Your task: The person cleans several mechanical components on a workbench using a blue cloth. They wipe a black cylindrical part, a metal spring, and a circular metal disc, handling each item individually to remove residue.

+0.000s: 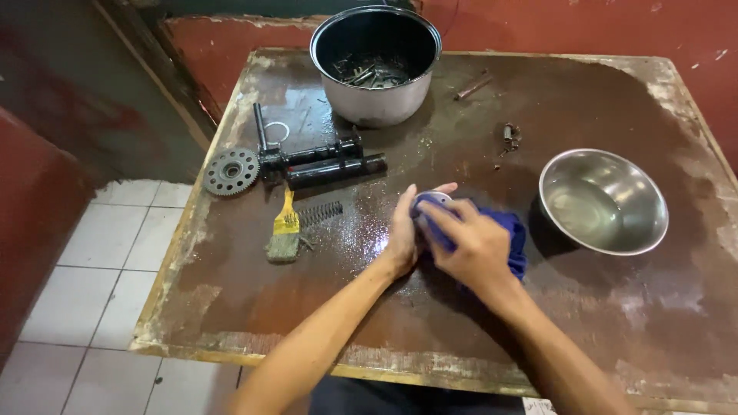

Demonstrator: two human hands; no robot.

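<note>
The left hand (403, 234) curls around a small round pale part (433, 201), thumb on top and fingers wrapped at its near side, holding it just above the table (584, 323). The right hand (473, 242) is closed over a blue cloth (513, 238), fingers pressed together and pushing the cloth against the same part, so the two hands meet at the middle of the table. Most of the part is hidden by cloth and fingers; what it is cannot be told.

The tabletop is dark brown, worn and wet-looking, with pale scuffed patches along its edges. Just left of the hands lie a coil spring (320, 213) and a dirty paintbrush with a yellow handle (284, 234), touching or nearly so. Beyond them rests a black cylindrical shaft assembly (327, 163) with a toothed gear (231, 171) at its left end and a thin white ring (278, 132) near it. At the far edge stands a dark-lined metal pot (375, 65) holding small dark metal pieces. To the right of the hands, a little apart, sits a shiny steel bowl (603, 201). A rusty bolt (473, 85) and some small bits of hardware (510, 137) lie between pot and bowl. Pale floor tiles (84, 284) show at the left.
</note>
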